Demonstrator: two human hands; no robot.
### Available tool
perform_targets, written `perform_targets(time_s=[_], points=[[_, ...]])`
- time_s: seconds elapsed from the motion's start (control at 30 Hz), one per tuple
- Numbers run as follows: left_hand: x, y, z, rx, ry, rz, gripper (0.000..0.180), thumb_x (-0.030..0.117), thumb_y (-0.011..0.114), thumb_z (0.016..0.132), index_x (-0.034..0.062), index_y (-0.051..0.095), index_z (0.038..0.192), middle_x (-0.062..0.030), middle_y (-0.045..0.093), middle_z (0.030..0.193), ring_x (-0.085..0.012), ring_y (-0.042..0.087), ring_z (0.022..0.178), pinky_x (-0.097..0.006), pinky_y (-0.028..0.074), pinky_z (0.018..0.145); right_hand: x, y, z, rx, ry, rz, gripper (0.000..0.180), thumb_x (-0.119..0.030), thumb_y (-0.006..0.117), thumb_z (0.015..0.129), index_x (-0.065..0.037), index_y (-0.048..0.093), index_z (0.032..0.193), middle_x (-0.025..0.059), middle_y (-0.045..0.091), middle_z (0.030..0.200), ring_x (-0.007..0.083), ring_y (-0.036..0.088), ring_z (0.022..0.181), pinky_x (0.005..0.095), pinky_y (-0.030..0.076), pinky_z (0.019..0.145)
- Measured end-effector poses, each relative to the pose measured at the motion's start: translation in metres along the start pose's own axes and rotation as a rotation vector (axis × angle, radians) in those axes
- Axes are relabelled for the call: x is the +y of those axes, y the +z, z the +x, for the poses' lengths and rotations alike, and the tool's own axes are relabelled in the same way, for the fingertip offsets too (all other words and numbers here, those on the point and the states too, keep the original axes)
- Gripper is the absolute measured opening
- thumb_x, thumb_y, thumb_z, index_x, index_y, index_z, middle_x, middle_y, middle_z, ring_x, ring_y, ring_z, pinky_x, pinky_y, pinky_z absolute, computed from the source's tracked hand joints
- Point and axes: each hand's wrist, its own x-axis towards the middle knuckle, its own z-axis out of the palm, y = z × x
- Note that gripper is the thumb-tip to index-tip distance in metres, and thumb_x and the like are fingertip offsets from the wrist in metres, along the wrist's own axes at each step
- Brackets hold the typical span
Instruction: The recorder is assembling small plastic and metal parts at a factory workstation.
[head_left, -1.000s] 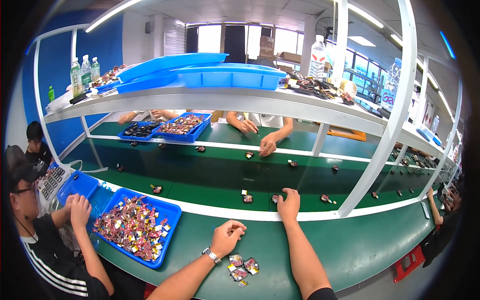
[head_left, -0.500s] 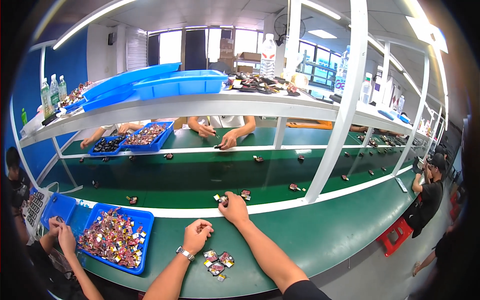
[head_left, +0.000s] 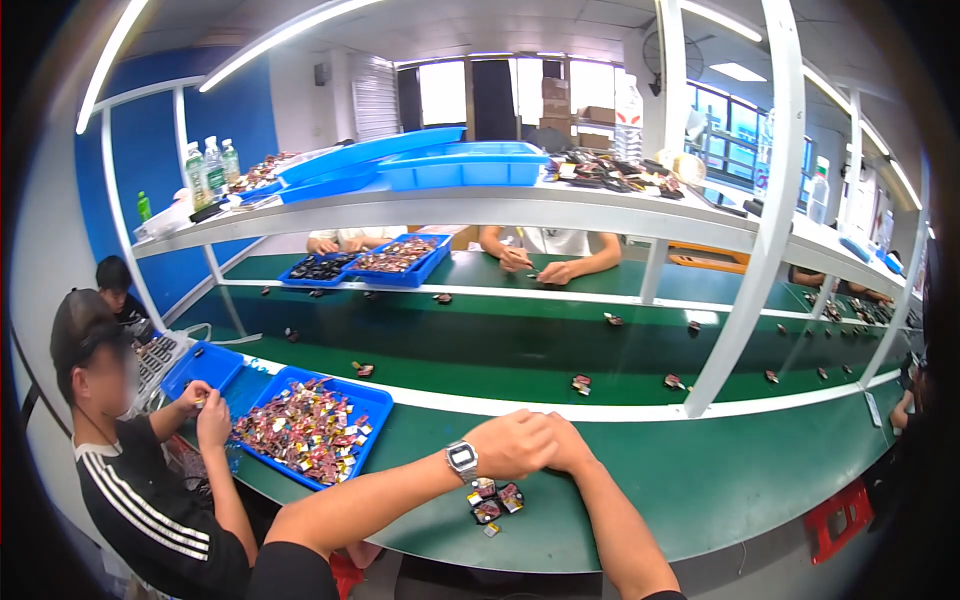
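Observation:
My left hand [head_left: 510,445], with a silver watch at the wrist, is closed with its fingers curled in. Against it rests my right hand [head_left: 570,443], also closed, its fingertips hidden behind the left. Whatever the two hands hold between them cannot be made out. Both are raised over the green worktop [head_left: 640,500]. Just below them on the worktop lies a small group of dark-red circuit modules [head_left: 488,511] with black, white and yellow parts.
A blue tray [head_left: 378,405] heaped with similar modules stands to the left, beside a co-worker [head_left: 150,470] handling a small part. Beyond a white rail, spaced modules lie on the green belt [head_left: 480,355]. A white post [head_left: 745,250] rises on the right. Another person's hands [head_left: 540,268] work opposite.
My view has swung left. My right hand has come back from the belt's edge, where it held a small module, and now meets my left hand over the worktop.

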Motion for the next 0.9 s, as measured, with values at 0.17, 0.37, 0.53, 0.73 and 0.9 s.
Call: perform_targets(time_s=[0.17, 0.37, 0.53, 0.73, 0.9], points=[[0.016, -0.01, 0.0, -0.002, 0.183, 0.117, 0.011, 0.017, 0.059, 0.071, 0.0085, 0.052, 0.069, -0.0018, 0.051, 0.068, -0.0172, 0.053, 0.071, -0.03, 0.046, 0.066, -0.011, 0.003, 0.004, -0.041, 0.023, 0.113, 0.045, -0.017, 0.065, 0.075, -0.004, 0.061, 0.117, 0.0142, 0.063, 0.112, 0.0333, 0.055, 0.108, 0.0395, 0.044, 0.096], [0.022, -0.002, 0.0, -0.055, 0.238, 0.119, 0.011, 0.018, 0.06, 0.071, 0.0089, 0.053, 0.07, -0.0009, 0.049, 0.068, -0.0163, 0.051, 0.072, -0.029, 0.042, 0.062, -0.01, 0.002, 0.003, 0.011, -0.038, 0.051, 0.045, -0.017, 0.065, 0.075, -0.004, 0.06, 0.118, 0.014, 0.06, 0.114, 0.032, 0.053, 0.109, 0.0387, 0.043, 0.098], [0.001, 0.007, -0.005, 0.077, -0.029, -0.101, 0.013, 0.014, 0.063, 0.068, 0.0093, 0.051, 0.07, -0.0039, 0.052, 0.07, -0.0202, 0.055, 0.066, -0.033, 0.045, 0.061, -0.02, -0.004, 0.006, 0.118, -0.112, 0.058, 0.046, -0.01, 0.066, 0.077, -0.002, 0.055, 0.122, 0.0146, 0.059, 0.118, 0.0323, 0.053, 0.112, 0.0391, 0.042, 0.099], [-0.019, 0.051, -0.076, 0.173, -1.178, -0.523, 0.016, 0.016, 0.059, 0.092, 0.0029, 0.067, 0.095, -0.0079, 0.067, 0.084, -0.0177, 0.061, 0.07, -0.031, 0.051, 0.063, -0.053, -0.014, 0.006, 0.065, -0.15, 0.182, 0.053, -0.002, 0.07, 0.078, -0.006, 0.053, 0.127, 0.0111, 0.06, 0.112, 0.0303, 0.052, 0.109, 0.0388, 0.043, 0.097], [-0.02, 0.077, -0.113, 0.038, -1.286, -1.583, 0.03, 0.022, 0.05, 0.101, 0.0014, 0.061, 0.119, -0.0053, 0.065, 0.103, -0.0079, 0.059, 0.078, -0.022, 0.05, 0.065, -0.063, -0.01, 0.005, -0.004, -0.153, 0.121, 0.055, -0.002, 0.07, 0.078, -0.008, 0.054, 0.13, 0.0108, 0.057, 0.12, 0.0296, 0.051, 0.112, 0.0384, 0.043, 0.098]])
